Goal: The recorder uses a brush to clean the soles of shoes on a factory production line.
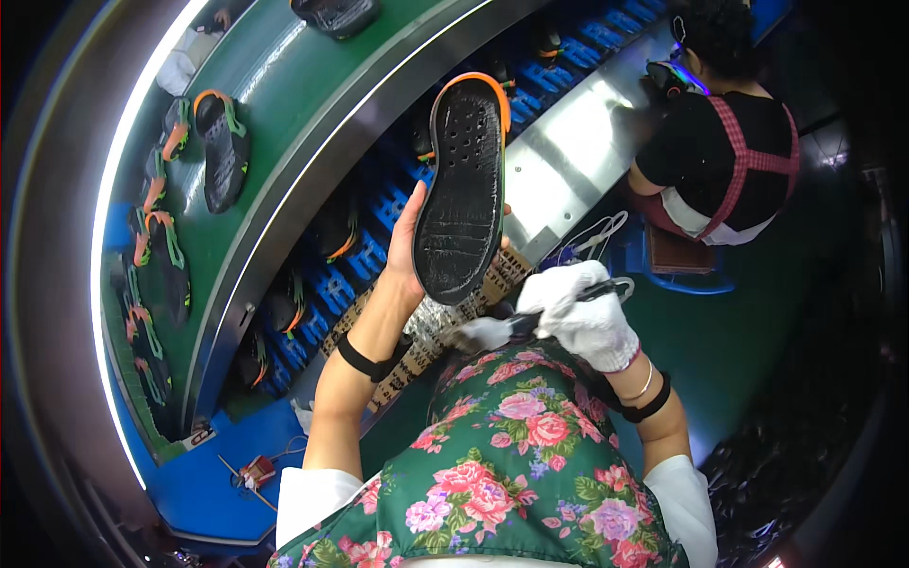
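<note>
My bare left hand (405, 241) grips a black shoe sole (459, 189) by its edges, thumb on the left side and fingertips showing on the right. The sole is held up on end, its broad face turned to me. Small holes dot its upper part, and an orange rim curves round the top. My right hand (579, 308), in a white glove, is closed round the dark handle of a brush (485, 333). The greyish brush head points left, somewhat blurred, below the sole and apart from it.
A green conveyor (284, 104) curves along the left, carrying several black shoes (225, 156) with orange and green trim. Blue racks (331, 293) run beside it. A cardboard box (511, 270) stands beneath the sole. A co-worker (720, 161) sits at the metal bench (578, 142), upper right.
</note>
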`<state>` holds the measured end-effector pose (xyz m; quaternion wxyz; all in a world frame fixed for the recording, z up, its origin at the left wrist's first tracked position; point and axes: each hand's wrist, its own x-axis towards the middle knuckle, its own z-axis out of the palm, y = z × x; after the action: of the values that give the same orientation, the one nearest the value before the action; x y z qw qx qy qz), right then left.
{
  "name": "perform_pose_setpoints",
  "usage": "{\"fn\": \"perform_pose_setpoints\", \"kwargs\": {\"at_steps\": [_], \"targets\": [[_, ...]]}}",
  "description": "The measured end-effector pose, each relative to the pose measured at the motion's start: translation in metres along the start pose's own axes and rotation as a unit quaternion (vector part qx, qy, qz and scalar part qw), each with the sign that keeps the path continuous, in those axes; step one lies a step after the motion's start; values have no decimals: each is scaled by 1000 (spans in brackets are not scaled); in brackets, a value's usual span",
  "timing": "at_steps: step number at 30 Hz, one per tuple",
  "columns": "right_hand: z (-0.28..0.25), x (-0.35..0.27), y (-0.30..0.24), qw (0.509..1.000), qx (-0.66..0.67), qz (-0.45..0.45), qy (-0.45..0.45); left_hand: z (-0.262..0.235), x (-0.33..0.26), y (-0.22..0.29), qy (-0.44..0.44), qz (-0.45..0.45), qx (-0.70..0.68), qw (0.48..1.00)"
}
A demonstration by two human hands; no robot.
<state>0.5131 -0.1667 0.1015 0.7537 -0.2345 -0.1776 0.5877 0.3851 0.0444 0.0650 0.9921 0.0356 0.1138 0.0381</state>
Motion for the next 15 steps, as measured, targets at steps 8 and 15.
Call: {"fn": "perform_pose_setpoints", "kwargs": {"at_steps": [8, 15], "targets": [[-51, -32, -35, 983, 99, -67, 136, 48, 23, 15, -60, 8, -46, 997], [-74, -43, -54, 966, 62, -115, 222, 83, 53, 28, -106, -3, -51, 993]]}}
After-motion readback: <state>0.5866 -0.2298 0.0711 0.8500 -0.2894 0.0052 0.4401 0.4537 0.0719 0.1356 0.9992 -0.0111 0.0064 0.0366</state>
